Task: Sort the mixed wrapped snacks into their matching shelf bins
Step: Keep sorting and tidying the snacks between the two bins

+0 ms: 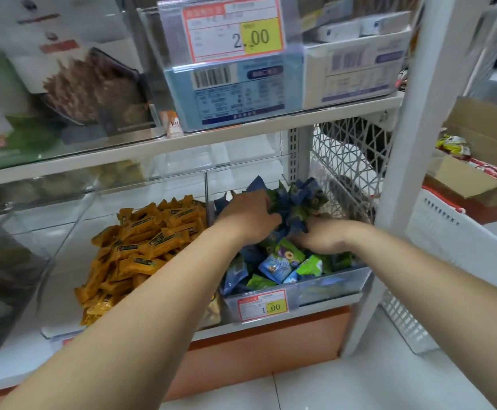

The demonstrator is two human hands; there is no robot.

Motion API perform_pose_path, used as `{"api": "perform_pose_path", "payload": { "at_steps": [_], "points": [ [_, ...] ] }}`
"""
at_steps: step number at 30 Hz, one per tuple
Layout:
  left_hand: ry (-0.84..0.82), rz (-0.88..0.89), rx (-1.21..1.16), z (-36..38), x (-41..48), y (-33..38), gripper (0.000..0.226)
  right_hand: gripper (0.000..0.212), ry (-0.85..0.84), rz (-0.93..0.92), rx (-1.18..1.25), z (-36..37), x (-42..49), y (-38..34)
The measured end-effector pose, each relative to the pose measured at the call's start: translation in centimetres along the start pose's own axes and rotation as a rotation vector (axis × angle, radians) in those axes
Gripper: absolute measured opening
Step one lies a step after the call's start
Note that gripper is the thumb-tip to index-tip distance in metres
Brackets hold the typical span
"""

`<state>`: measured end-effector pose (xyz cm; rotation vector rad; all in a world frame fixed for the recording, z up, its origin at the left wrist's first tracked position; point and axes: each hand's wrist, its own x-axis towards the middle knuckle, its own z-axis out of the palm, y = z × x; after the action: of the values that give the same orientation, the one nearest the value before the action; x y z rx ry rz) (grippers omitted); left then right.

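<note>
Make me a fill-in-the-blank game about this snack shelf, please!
The left hand and right hand reach into one bin of blue and ___ snacks.
Its price tag says ___.
The upper tag says ___.
The orange bars lie to the ___ of that bin.
Missing words: green; 1.00; 2.00; left.

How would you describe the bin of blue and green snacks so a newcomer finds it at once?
Start at the white upright post and drop to the lower shelf. The clear bin right beside the post has a 1.00 price tag and blue and green wrapped snacks; its left neighbour holds orange bars.
</note>
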<state>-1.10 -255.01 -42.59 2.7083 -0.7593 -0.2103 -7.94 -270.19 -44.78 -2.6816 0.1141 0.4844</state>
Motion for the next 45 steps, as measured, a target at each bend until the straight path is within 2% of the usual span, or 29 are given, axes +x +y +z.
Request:
{"api": "perform_pose_path", "payload": {
  "at_steps": [6, 10, 11, 14, 15, 18, 19, 22, 27, 29, 32, 34, 37, 42, 45],
  "points": [
    [-0.245, -0.115, 0.194, 2.7, 4.4, 0.1, 0.066, 0.041, 0.003, 0.125, 0.204, 0.0, 2.4, 0.3],
    [-0.417, -0.149, 0.083, 2.8, 5.7, 0.5, 0.062, 0.018, -0.003, 0.118, 0.354, -0.3, 2.9, 0.8],
    [-0.43, -0.147, 0.04, 3.0, 5.7, 0.5, 0.064, 0.018, 0.008, 0.133, 0.395, -0.3, 3.0, 0.9],
    [-0.36, -0.148, -0.133, 3.3, 5.2, 0.1, 0.079, 0.013, 0.08, 0.183, 0.618, 0.0, 3.4, 1.4],
    [-0.341, -0.147, -0.222, 3.5, 5.1, -0.1, 0.073, 0.012, 0.116, 0.203, 0.714, 0.2, 3.5, 1.4],
    [-0.349, -0.201, -0.502, 3.5, 5.0, -0.7, 0.031, 0.013, 0.2, 0.235, 0.877, 0.6, 3.6, 1.6],
    [-0.352, -0.242, -0.584, 3.6, 4.9, -0.9, 0.028, 0.015, 0.208, 0.235, 0.908, 0.7, 3.5, 1.7],
    [-0.293, -0.344, -0.765, 3.8, 4.8, -1.2, 0.039, 0.012, 0.239, 0.223, 1.066, 1.0, 3.5, 1.6],
    [-0.113, -0.34, -1.156, 3.5, 4.2, -0.9, 0.026, 0.019, 0.28, 0.195, 1.443, 0.3, 3.2, 0.9],
    [-0.066, -0.303, -1.287, 3.1, 3.9, -1.1, 0.03, 0.022, 0.274, 0.153, 1.546, -0.4, 3.0, 0.7],
    [-0.039, -0.267, -1.422, 2.3, 3.5, -1.4, 0.037, 0.019, 0.282, 0.073, 1.614, -1.4, 2.6, 0.7],
    [-0.037, -0.253, -1.47, 1.5, 3.3, -1.5, 0.031, 0.026, 0.281, 0.041, 1.629, -1.7, 2.4, 0.9],
    [-0.003, -0.202, -1.369, 0.5, 2.8, -1.6, 0.016, 0.031, 0.264, -0.003, 1.664, -1.6, 2.1, 1.1],
    [0.098, -0.094, -0.92, 0.5, 1.8, -1.8, 0.013, 0.016, 0.285, -0.103, 1.523, -1.1, 1.6, 0.8],
    [0.099, -0.032, -0.728, 0.9, 1.3, -1.5, 0.014, 0.023, 0.305, -0.155, 1.419, -0.7, 1.3, 0.5]
  ]
}}
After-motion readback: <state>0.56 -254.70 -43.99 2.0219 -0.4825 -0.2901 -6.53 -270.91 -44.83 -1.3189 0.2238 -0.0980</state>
